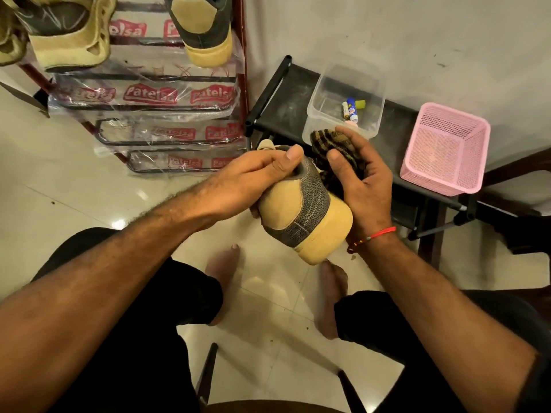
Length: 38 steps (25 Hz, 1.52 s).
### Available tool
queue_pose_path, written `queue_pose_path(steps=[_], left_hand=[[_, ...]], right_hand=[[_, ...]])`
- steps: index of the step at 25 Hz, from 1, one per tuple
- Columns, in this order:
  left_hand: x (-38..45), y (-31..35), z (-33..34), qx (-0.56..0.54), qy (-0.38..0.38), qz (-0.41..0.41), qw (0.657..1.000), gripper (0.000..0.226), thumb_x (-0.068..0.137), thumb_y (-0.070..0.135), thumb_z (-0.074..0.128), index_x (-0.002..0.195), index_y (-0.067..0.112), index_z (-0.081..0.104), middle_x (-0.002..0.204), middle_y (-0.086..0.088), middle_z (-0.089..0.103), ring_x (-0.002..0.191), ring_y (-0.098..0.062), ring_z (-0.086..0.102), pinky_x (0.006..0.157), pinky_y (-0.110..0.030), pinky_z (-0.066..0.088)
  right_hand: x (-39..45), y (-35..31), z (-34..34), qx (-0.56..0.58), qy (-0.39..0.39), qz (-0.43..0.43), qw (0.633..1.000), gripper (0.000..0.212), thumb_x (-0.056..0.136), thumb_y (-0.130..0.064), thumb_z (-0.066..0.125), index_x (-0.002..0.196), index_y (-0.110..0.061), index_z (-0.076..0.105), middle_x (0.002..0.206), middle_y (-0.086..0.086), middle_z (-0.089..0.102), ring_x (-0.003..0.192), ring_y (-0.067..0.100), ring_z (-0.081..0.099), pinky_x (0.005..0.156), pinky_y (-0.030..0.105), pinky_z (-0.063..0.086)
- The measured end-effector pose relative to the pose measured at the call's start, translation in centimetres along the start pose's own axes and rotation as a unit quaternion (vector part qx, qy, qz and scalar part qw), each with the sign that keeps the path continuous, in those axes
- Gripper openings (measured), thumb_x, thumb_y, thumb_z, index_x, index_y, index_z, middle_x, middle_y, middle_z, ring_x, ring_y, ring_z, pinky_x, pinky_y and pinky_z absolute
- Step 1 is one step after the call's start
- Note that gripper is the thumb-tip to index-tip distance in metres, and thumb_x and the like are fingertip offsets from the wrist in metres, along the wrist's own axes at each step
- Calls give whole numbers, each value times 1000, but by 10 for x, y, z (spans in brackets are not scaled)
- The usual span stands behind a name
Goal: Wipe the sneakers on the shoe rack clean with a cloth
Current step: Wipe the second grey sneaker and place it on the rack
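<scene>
I hold the sneaker (301, 210) heel-near above the floor, right of the shoe rack (167, 114), my left hand (253, 177) gripping its stiff collar, my right hand (357, 171) bunching the soft, limp cloth (325, 141) against its far side; it seems light.

The low black shelf (298, 93) carries a clear tub (328, 114). A pink basket (447, 147) sits right of the tub.

bare forearms, no sleeves. red thread bracelet (372, 237) with small beads on right wrist. black trousers (143, 338) rolled at the knees. feet bare.
</scene>
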<state>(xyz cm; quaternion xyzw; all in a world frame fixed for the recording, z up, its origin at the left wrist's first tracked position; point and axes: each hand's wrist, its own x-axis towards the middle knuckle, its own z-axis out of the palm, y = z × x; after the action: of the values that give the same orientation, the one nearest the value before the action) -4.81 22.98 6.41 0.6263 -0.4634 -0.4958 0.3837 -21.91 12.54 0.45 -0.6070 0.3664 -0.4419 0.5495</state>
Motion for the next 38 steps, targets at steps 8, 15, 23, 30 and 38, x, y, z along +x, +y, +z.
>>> queue_pose_path(steps=[8, 15, 23, 30, 38], left_hand=[[16, -26, 12, 25, 95, 64, 993, 41, 107, 35, 43, 114, 3, 68, 110, -14, 74, 101, -26, 70, 97, -51, 53], [20, -27, 1, -14, 126, 1, 992, 48, 105, 42, 47, 102, -1, 66, 88, -19, 67, 80, -20, 60, 77, -43, 55], [23, -28, 2, 0, 154, -7, 988, 60, 95, 58, 50, 102, -1, 65, 95, -30, 66, 76, -36, 60, 77, -56, 53], [27, -32, 1, 4, 179, -25, 984, 52, 100, 50, 51, 99, 0, 64, 83, -25, 61, 73, -24, 53, 67, -53, 48], [28, -33, 3, 6, 157, -31, 987, 51, 98, 49, 51, 100, -1, 64, 89, -24, 65, 77, -24, 56, 75, -59, 52]], right_hand=[[4, -12, 6, -73, -51, -14, 996, 36, 92, -8, 66, 128, -9, 64, 124, 7, 67, 120, 18, 62, 106, 46, 49], [-7, -37, -5, -305, -303, -284, 857, 33, 89, -8, 69, 121, -13, 69, 119, 5, 64, 109, 26, 56, 95, 41, 46], [-4, -34, -3, -357, -298, -315, 827, 31, 86, -4, 64, 115, -11, 71, 113, 9, 65, 99, 30, 58, 89, 45, 47], [-4, -30, 4, -409, -280, -310, 812, 30, 85, -10, 59, 113, -13, 71, 111, 7, 65, 96, 30, 56, 83, 49, 47], [-3, -32, 7, -403, -281, -288, 822, 30, 88, -13, 57, 114, -14, 70, 112, 6, 65, 96, 32, 57, 83, 50, 47]])
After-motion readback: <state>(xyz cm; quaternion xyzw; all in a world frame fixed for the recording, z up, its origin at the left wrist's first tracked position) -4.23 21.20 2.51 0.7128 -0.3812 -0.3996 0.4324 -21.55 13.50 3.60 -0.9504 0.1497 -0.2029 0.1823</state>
